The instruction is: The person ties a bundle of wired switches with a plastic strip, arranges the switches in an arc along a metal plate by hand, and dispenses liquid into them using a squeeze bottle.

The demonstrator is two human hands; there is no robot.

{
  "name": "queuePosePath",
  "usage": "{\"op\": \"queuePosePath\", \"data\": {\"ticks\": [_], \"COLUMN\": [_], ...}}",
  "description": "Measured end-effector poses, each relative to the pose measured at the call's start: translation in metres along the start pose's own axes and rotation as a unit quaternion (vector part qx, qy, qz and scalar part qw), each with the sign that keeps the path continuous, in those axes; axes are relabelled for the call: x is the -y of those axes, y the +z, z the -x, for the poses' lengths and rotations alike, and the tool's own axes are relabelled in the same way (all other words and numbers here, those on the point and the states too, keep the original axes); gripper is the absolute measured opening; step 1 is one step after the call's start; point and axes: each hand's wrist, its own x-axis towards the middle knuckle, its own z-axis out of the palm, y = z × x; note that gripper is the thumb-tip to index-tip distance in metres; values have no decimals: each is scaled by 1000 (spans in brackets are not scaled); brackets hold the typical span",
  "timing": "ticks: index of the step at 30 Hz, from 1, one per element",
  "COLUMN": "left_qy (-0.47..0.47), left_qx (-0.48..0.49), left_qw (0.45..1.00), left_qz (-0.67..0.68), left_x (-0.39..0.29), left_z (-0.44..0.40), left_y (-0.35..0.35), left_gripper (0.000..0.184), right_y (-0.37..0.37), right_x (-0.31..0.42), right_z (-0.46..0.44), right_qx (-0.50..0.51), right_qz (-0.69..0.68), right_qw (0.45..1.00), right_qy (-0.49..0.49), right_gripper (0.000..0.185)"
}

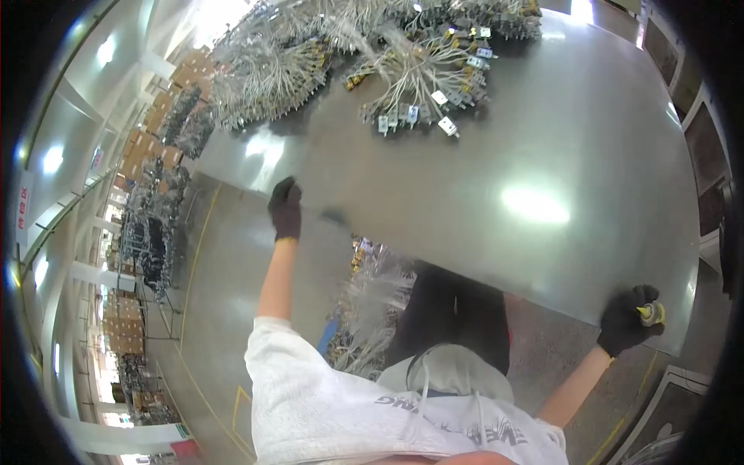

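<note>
My left hand [285, 211], in a dark glove, is at the near-left edge of the grey metal table [434, 201]. Its fingers are curled closed, and anything inside them is hidden. At the table's near-right corner, my right hand [629, 319], also gloved, is closed around a small round bottle-like thing with a yellow tip [652, 313]. Across the far side of the table lie heaped bundles of pale cables [271, 85] with metal connectors. A separate fanned bundle of cables [426, 74] has white-tagged ends facing me.
Below the table's near edge, beside my legs, more bundled cables [368, 302] show. Racks hung with cables [151, 225] and stacked cardboard boxes [124, 322] line the left side. Dark framed panels [705, 139] stand beyond the table's right edge. Yellow lines [203, 256] mark the floor.
</note>
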Motion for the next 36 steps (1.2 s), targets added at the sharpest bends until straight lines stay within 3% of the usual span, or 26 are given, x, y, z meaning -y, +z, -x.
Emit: {"op": "queuePosePath", "data": {"ticks": [2,3,5,7,9,11,13,14,15,17,19,21,23,25,26,27,28,29,31,32,35,36], "left_qy": [3,-47,-41,-18,-5,38,19,1,0,-38,-28,43,37,141,133,192,251,247,403,432,451,477], "left_qx": [52,80,121,149,161,140,89,44,45,35,53,152,167,229,226,299,367,365,337,285,308,247], "left_qw": [992,974,952,950,944,985,987,986,985,989,992,976,972,961,963,934,895,897,841,826,785,803], "left_qz": [118,207,276,276,287,98,133,163,166,137,107,148,161,-70,-64,-30,6,12,-128,-223,-292,-259], "left_x": [-70,-117,-161,-190,-206,-214,-227,-233,-231,-220,-228,-244,-267,-307,-317,-327,-331,-328,-313,-300,-300,-301], "left_z": [-26,-11,-44,-80,-119,-146,-141,-139,-142,-148,-140,-139,-123,-98,-84,-71,-64,-64,-75,-75,-55,-45], "left_y": [58,125,172,221,271,314,346,356,364,376,366,351,345,325,315,306,301,296,290,294,288,288], "left_gripper": [37,38,42,47,51,72,80,88,88,88,87,78,67,54,54,52,50,50,43,34,28,23], "right_y": [9,25,39,36,41,32,40,47,44,37,32,23,24,21,21,25,29,32,27,27,32,36], "right_x": [-19,30,17,9,12,19,12,6,9,9,3,-1,-3,2,4,0,-6,-9,-2,0,3,2], "right_z": [7,-10,-17,-24,-25,-23,-28,-31,-31,-28,-31,-41,-42,-37,-35,-36,-37,-36,-32,-30,-39,-39], "right_qx": [-146,-139,-207,-189,-280,-256,-272,-356,-356,-304,-281,-240,-209,-204,-203,-201,-261,-320,-263,-255,-197,-253], "right_qz": [49,67,41,52,37,51,88,109,112,111,102,88,71,85,97,103,108,114,123,109,99,115], "right_qw": [986,987,973,973,949,956,950,913,912,935,947,963,972,972,971,972,953,928,949,954,971,953], "right_qy": [-58,-48,-88,-120,-142,-135,-128,-169,-170,-142,-118,-91,-80,-77,-76,-69,-111,-153,-119,-114,-95,-117], "right_gripper": [79,79,69,66,61,60,62,63,63,72,67,64,63,62,62,62,64,67,69,69,67,67]}}
